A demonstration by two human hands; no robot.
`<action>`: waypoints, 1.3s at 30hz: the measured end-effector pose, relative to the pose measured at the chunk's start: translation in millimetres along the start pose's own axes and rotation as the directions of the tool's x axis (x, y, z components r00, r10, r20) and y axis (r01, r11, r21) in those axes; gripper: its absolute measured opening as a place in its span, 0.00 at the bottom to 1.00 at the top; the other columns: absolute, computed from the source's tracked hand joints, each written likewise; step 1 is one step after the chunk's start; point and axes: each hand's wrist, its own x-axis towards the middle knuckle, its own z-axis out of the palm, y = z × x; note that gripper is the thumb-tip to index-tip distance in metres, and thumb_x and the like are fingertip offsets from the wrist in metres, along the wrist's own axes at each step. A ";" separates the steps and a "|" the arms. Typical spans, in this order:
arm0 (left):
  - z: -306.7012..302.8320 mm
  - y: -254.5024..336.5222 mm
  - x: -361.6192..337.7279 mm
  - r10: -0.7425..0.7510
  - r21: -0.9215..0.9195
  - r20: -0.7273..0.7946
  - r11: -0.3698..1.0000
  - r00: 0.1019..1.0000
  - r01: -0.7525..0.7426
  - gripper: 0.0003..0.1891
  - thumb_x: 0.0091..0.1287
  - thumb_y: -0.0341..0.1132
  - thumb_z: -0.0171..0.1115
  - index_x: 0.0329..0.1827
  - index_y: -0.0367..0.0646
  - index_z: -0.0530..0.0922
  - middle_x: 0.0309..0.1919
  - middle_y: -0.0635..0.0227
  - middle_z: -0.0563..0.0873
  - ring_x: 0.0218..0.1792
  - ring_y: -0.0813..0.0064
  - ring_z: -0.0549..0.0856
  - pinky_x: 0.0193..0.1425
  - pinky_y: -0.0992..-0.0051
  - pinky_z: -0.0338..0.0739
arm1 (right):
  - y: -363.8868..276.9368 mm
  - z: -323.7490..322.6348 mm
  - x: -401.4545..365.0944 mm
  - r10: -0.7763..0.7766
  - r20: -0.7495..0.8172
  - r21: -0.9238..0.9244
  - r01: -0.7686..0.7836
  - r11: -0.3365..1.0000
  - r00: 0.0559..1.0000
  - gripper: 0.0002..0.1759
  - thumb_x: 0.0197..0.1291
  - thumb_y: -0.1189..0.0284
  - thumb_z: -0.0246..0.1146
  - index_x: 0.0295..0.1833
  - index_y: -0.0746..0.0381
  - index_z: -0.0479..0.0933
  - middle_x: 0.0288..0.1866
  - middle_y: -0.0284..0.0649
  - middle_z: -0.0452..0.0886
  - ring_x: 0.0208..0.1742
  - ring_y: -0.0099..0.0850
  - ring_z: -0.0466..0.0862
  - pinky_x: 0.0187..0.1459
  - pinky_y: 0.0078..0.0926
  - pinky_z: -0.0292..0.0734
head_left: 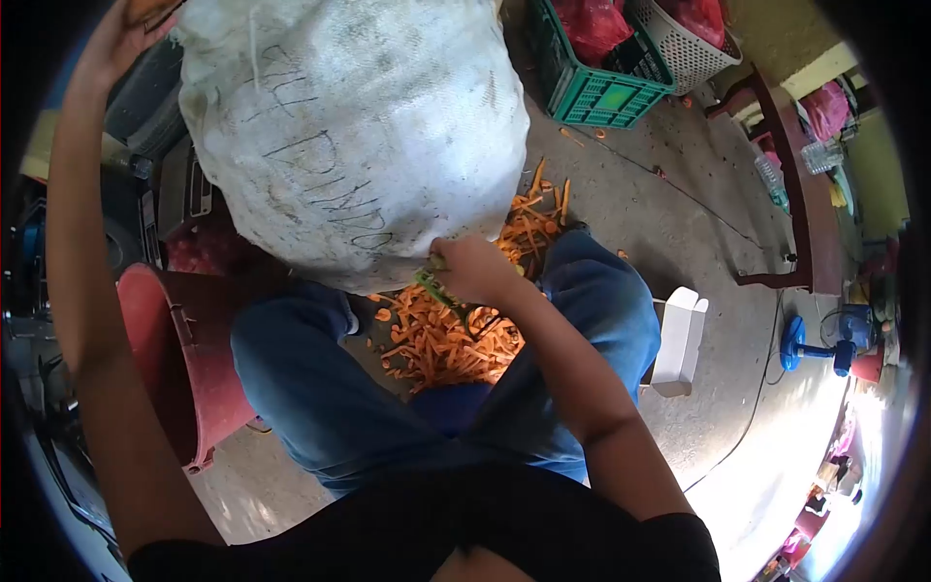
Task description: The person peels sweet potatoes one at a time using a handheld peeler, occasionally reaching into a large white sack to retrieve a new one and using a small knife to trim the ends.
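Observation:
A big white woven sack (359, 126) with dark handwriting on it fills the space in front of my knees. My left hand (121, 44) is raised at the top left, beside the sack's upper edge, its fingers closed around a brownish thing (150, 10) that the frame cuts off; what it is I cannot tell. Low against the sack, my right hand (470, 270) is closed on a green-handled tool (432, 284) with a dark loop at its lower end. Beneath that hand, orange peelings (436, 339) lie heaped on the floor between my legs.
A red bin (213, 349) leans at my left knee. An open white cardboard box (676, 344) lies by my right knee. Further off are a green crate (611, 92), a white basket (687, 48) with red bags, a wooden frame (800, 194) and a blue fan (795, 344).

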 end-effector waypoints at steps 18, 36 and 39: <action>167.7 -271.5 -247.1 -0.497 -0.519 0.643 0.277 0.583 0.808 0.19 0.63 0.43 0.46 0.49 0.36 0.64 0.40 0.57 0.75 0.43 0.63 0.76 0.46 0.63 0.72 | 51.0 -7.2 -5.7 0.653 -0.274 0.961 0.217 0.169 0.706 0.15 0.57 0.67 0.52 0.39 0.71 0.70 0.27 0.41 0.76 0.26 0.28 0.77 0.27 0.22 0.73; 165.8 -284.9 -224.5 -0.498 -0.582 0.577 0.305 0.647 0.754 0.21 0.65 0.47 0.38 0.52 0.41 0.65 0.43 0.62 0.75 0.44 0.67 0.76 0.46 0.67 0.73 | 1.2 15.1 8.3 0.642 -0.262 0.963 0.155 0.219 0.720 0.18 0.56 0.63 0.54 0.42 0.69 0.69 0.32 0.38 0.74 0.29 0.27 0.75 0.31 0.22 0.70; 169.5 -285.7 -226.6 -0.464 -0.591 0.610 0.274 0.642 0.759 0.20 0.65 0.46 0.37 0.51 0.41 0.66 0.40 0.63 0.76 0.40 0.68 0.78 0.43 0.68 0.74 | -7.4 19.8 8.6 0.624 -0.407 0.892 0.145 0.427 0.666 0.15 0.58 0.65 0.53 0.32 0.68 0.72 0.20 0.33 0.72 0.20 0.20 0.69 0.23 0.20 0.64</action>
